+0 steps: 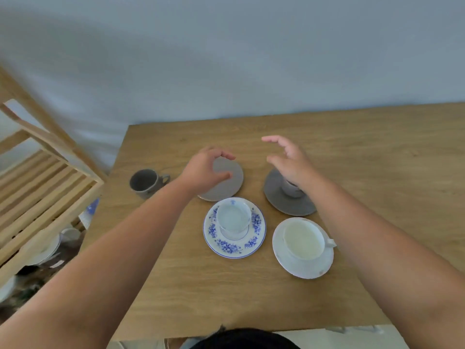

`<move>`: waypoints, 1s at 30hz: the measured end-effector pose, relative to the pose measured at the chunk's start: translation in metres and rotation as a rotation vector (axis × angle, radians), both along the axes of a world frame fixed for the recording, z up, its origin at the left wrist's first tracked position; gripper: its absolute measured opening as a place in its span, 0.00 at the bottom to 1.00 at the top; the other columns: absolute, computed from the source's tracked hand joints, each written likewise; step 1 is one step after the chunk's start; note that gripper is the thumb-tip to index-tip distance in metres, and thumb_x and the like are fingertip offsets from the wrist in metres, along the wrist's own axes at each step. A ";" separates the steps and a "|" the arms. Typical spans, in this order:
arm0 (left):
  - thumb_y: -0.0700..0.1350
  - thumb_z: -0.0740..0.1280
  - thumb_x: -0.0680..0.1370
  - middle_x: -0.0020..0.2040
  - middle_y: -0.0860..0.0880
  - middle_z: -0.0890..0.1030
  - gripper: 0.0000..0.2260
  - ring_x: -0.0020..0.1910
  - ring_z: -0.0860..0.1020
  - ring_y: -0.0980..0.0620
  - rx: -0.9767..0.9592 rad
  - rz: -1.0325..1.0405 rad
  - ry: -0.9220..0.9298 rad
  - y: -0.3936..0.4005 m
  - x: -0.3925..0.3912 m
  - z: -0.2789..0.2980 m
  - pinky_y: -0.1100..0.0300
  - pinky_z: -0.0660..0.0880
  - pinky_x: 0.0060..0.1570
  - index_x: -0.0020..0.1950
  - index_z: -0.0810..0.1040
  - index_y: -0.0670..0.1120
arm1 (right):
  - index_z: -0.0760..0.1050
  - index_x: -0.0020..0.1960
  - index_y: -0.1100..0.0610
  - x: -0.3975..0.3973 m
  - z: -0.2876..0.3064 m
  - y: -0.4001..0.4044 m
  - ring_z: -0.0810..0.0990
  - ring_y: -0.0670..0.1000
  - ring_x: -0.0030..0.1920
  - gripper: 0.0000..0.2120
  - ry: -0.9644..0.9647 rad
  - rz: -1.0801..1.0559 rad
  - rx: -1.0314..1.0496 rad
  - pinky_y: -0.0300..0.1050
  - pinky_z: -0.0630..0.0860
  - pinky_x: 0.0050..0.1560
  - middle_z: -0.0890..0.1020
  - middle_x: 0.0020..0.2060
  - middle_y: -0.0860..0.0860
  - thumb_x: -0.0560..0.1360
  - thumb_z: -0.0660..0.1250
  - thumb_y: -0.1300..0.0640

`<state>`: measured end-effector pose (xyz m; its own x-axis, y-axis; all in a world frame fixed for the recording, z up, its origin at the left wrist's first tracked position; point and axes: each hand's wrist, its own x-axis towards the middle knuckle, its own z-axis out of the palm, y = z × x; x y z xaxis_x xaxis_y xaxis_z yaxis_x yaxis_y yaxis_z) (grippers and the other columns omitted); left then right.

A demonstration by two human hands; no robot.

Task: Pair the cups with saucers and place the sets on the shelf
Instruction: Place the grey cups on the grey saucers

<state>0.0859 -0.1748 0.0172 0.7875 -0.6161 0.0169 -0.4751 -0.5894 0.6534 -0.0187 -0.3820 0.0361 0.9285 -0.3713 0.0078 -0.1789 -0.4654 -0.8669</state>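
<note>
The left hand curls round the bare grey saucer mid-table. The right hand hovers spread over the dark saucer. The grey cup stands near the left edge, where a careless drag could tip it off.

A: Light?
B: Soft, even, cool. Faint shadows on the surface.
A: Sharpness?
B: Whole frame slightly soft. Shelf at left smeared; wide-angle bows the edges.
</note>
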 end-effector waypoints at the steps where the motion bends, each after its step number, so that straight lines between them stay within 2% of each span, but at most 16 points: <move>1: 0.45 0.76 0.71 0.61 0.51 0.75 0.17 0.61 0.73 0.52 0.020 0.050 -0.036 0.019 0.006 0.000 0.63 0.65 0.61 0.58 0.80 0.54 | 0.75 0.63 0.46 0.012 0.000 0.014 0.70 0.35 0.43 0.21 0.026 0.081 -0.008 0.35 0.65 0.47 0.74 0.48 0.40 0.73 0.64 0.61; 3: 0.46 0.76 0.70 0.64 0.50 0.74 0.17 0.66 0.71 0.47 0.050 0.149 -0.074 0.055 0.018 -0.001 0.54 0.65 0.68 0.56 0.80 0.56 | 0.74 0.64 0.47 0.037 -0.008 0.043 0.71 0.41 0.56 0.19 0.083 0.217 -0.019 0.37 0.64 0.55 0.74 0.56 0.43 0.75 0.64 0.60; 5: 0.48 0.76 0.70 0.67 0.49 0.73 0.17 0.67 0.70 0.45 0.103 0.234 -0.094 0.088 0.027 -0.001 0.51 0.62 0.71 0.57 0.80 0.57 | 0.73 0.64 0.46 0.063 -0.022 0.071 0.70 0.44 0.63 0.18 0.138 0.340 -0.018 0.41 0.65 0.63 0.74 0.64 0.46 0.75 0.65 0.57; 7: 0.52 0.75 0.70 0.71 0.49 0.69 0.19 0.71 0.67 0.46 0.222 0.281 -0.105 0.114 0.031 0.000 0.54 0.56 0.71 0.59 0.78 0.58 | 0.72 0.66 0.48 0.084 -0.036 0.096 0.72 0.47 0.63 0.19 0.202 0.423 -0.025 0.48 0.67 0.68 0.75 0.65 0.49 0.76 0.66 0.56; 9: 0.57 0.75 0.69 0.75 0.50 0.65 0.24 0.75 0.60 0.47 0.326 0.308 -0.084 0.138 0.035 -0.004 0.50 0.54 0.72 0.64 0.74 0.63 | 0.72 0.68 0.52 0.100 -0.046 0.119 0.75 0.48 0.60 0.20 0.238 0.462 -0.027 0.47 0.68 0.68 0.76 0.64 0.51 0.77 0.66 0.56; 11: 0.60 0.76 0.65 0.76 0.50 0.64 0.34 0.75 0.60 0.43 0.355 0.323 -0.021 0.159 0.040 -0.014 0.47 0.57 0.72 0.69 0.68 0.66 | 0.71 0.69 0.53 0.114 -0.052 0.141 0.76 0.47 0.57 0.21 0.260 0.492 -0.035 0.45 0.69 0.67 0.77 0.64 0.51 0.77 0.66 0.56; 14: 0.55 0.80 0.62 0.70 0.52 0.72 0.43 0.69 0.69 0.50 0.167 0.333 0.101 0.175 0.043 -0.033 0.52 0.66 0.69 0.74 0.66 0.60 | 0.70 0.70 0.56 0.131 -0.061 0.168 0.76 0.50 0.62 0.22 0.312 0.526 -0.018 0.43 0.68 0.66 0.77 0.65 0.53 0.77 0.65 0.56; 16: 0.50 0.82 0.61 0.67 0.55 0.73 0.45 0.65 0.71 0.55 0.010 0.395 0.183 0.175 0.042 -0.038 0.56 0.68 0.66 0.74 0.67 0.55 | 0.71 0.70 0.58 0.137 -0.066 0.182 0.77 0.52 0.61 0.21 0.323 0.529 0.020 0.47 0.69 0.66 0.79 0.62 0.55 0.77 0.65 0.58; 18: 0.50 0.83 0.60 0.65 0.56 0.74 0.45 0.63 0.71 0.57 -0.049 0.423 0.223 0.173 0.042 -0.040 0.58 0.68 0.63 0.74 0.67 0.54 | 0.74 0.66 0.60 0.140 -0.072 0.189 0.80 0.52 0.50 0.17 0.315 0.509 0.114 0.50 0.75 0.60 0.81 0.54 0.56 0.78 0.63 0.61; 21: 0.52 0.83 0.58 0.61 0.56 0.78 0.42 0.60 0.76 0.55 -0.128 0.424 0.370 0.168 0.047 -0.040 0.56 0.74 0.60 0.70 0.72 0.54 | 0.75 0.62 0.63 0.140 -0.066 0.184 0.78 0.48 0.37 0.13 0.304 0.448 0.198 0.38 0.78 0.42 0.80 0.48 0.58 0.80 0.60 0.63; 23: 0.53 0.83 0.58 0.60 0.52 0.80 0.40 0.60 0.79 0.51 -0.252 0.393 0.558 0.163 0.051 -0.038 0.52 0.79 0.56 0.68 0.74 0.53 | 0.75 0.61 0.62 0.138 -0.058 0.173 0.79 0.47 0.35 0.12 0.296 0.421 0.230 0.34 0.79 0.38 0.80 0.47 0.58 0.80 0.60 0.62; 25: 0.51 0.81 0.62 0.60 0.48 0.81 0.36 0.60 0.80 0.49 -0.304 0.350 0.670 0.152 0.053 -0.033 0.51 0.80 0.55 0.68 0.74 0.51 | 0.75 0.61 0.62 0.135 -0.050 0.157 0.79 0.48 0.35 0.11 0.285 0.402 0.243 0.35 0.79 0.37 0.80 0.45 0.58 0.80 0.61 0.62; 28: 0.45 0.78 0.70 0.60 0.44 0.81 0.29 0.59 0.81 0.47 -0.320 0.305 0.727 0.125 0.054 -0.027 0.49 0.78 0.60 0.69 0.73 0.47 | 0.75 0.57 0.59 0.126 -0.041 0.126 0.79 0.49 0.35 0.08 0.276 0.357 0.247 0.35 0.79 0.36 0.80 0.41 0.55 0.80 0.60 0.63; 30: 0.44 0.77 0.71 0.60 0.42 0.82 0.28 0.58 0.82 0.46 -0.317 0.262 0.747 0.106 0.054 -0.026 0.49 0.78 0.60 0.69 0.73 0.47 | 0.75 0.56 0.58 0.119 -0.037 0.106 0.79 0.48 0.35 0.07 0.267 0.322 0.249 0.34 0.79 0.36 0.80 0.41 0.55 0.80 0.60 0.63</move>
<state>0.1403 -0.0689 -0.0084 0.7768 -0.4666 -0.4229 0.2723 -0.3566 0.8937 0.1007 -0.2762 -0.0008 0.9539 -0.0248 -0.2991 -0.2912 -0.3180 -0.9022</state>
